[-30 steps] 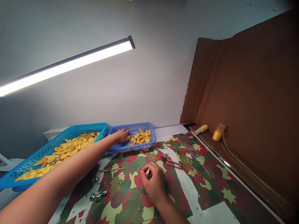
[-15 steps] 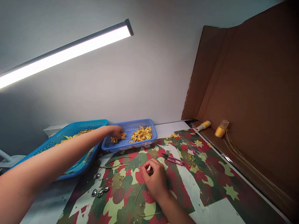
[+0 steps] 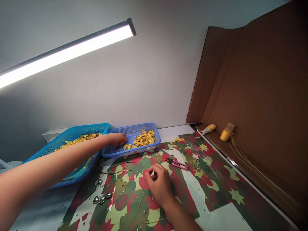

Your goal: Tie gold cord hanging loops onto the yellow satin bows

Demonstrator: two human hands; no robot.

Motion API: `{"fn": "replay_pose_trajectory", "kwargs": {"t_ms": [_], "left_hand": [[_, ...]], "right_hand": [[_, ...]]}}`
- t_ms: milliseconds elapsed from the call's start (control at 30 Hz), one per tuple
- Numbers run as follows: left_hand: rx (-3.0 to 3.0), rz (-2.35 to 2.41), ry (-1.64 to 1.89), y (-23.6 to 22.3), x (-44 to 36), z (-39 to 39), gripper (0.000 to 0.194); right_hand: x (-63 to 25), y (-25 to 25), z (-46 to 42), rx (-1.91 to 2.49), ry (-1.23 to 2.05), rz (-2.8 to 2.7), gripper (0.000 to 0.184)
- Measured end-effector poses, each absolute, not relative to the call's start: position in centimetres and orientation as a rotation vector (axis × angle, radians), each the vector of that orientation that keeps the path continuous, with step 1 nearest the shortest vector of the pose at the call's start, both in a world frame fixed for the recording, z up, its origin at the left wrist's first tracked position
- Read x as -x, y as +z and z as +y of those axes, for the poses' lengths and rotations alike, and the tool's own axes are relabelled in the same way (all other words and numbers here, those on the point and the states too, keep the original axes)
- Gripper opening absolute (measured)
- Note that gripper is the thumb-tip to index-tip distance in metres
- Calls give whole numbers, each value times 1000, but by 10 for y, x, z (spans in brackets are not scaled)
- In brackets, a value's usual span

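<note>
My left hand [image 3: 117, 139] reaches into the small blue-violet basket [image 3: 115, 155], its fingers closed round a gold ribbon bow [image 3: 122, 143] that shows under the fingertips. Two more bows [image 3: 127, 146] lie just right of it, and a heap of gold bows [image 3: 144, 138] fills the basket's right part. Over the patterned sheet, my right hand [image 3: 160, 183] is curled with thumb and forefinger pinched together. A thin gold cord [image 3: 141, 199] runs from its fingers down onto the sheet. The very tips of both hands' fingers are partly hidden.
A larger blue basket [image 3: 83, 180] with gold pieces stands left, under my forearm. Pink thread snips [image 3: 177, 163] lie beyond my right hand. Several silver heart-shaped beads [image 3: 102, 200] and loose gold cords [image 3: 117, 172] lie left. Yellow thread spools [image 3: 226, 133] stand by a cardboard wall [image 3: 260, 96].
My left hand has drawn slightly left and its fingers have shifted, leaving two bows uncovered beside it. My right hand keeps its pinch in the same place. The view has shifted slightly.
</note>
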State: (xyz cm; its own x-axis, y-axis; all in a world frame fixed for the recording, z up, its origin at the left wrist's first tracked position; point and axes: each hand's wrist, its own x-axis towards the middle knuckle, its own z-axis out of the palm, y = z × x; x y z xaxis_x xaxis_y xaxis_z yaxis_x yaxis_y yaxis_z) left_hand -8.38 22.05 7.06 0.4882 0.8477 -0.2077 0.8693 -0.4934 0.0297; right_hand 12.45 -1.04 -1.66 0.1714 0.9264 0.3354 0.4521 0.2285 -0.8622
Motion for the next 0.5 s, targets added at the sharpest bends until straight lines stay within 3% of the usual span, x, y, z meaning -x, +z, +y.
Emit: {"fn": "replay_pose_trajectory", "kwargs": {"t_ms": [300,500], "left_hand": [[-2457,1166,-460,152,77,181,17],[-2442,1041,-611,139,85,97,15]], "right_hand": [[-125,-18,-10,1377,621,-1432,15],[-125,-17,-9,1348,649,-1432,17]]}}
